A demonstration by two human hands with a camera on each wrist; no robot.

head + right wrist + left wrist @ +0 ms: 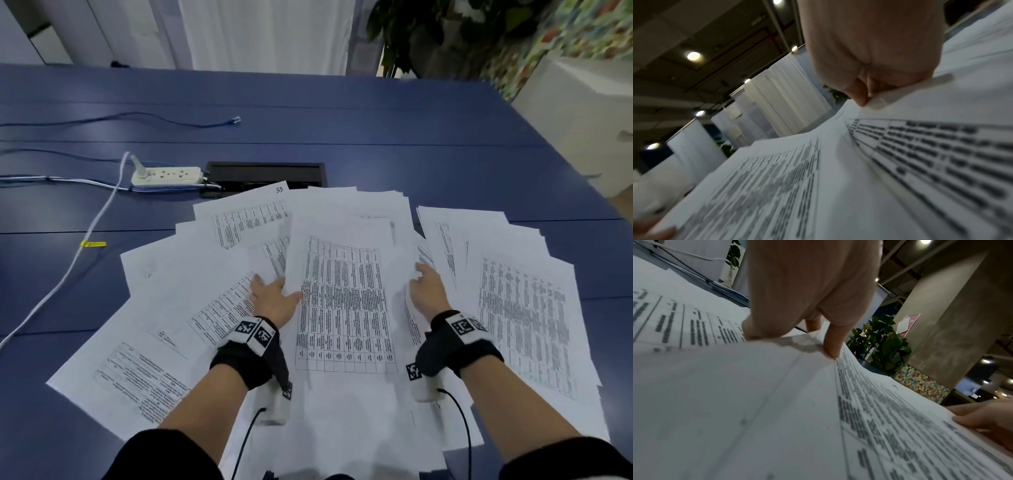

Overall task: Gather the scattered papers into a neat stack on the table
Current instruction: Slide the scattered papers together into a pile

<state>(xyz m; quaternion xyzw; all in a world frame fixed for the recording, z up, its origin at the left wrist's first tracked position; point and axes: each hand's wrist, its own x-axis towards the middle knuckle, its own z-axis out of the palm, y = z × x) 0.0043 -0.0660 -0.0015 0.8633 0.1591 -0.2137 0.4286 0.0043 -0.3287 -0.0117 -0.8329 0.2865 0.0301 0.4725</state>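
Several printed white sheets (191, 308) lie fanned out and overlapping across the near half of the blue table (411, 137). A middle bunch of papers (342, 291) with a dense table print sits between both hands, slightly lifted and bowed. My left hand (274, 293) pinches its left edge, thumb on top (830, 350), fingers hidden beneath. My right hand (423, 279) pinches the right edge (865, 99) between thumb and curled fingers. More sheets (520, 308) spread out to the right of that hand.
A white power strip (166, 175) with a white cable (85, 246) lies at the left, beside a black cable hatch (265, 173) partly covered by paper. A blue network cable (236, 120) lies farther back. A white cabinet (582, 120) stands past the table's right edge.
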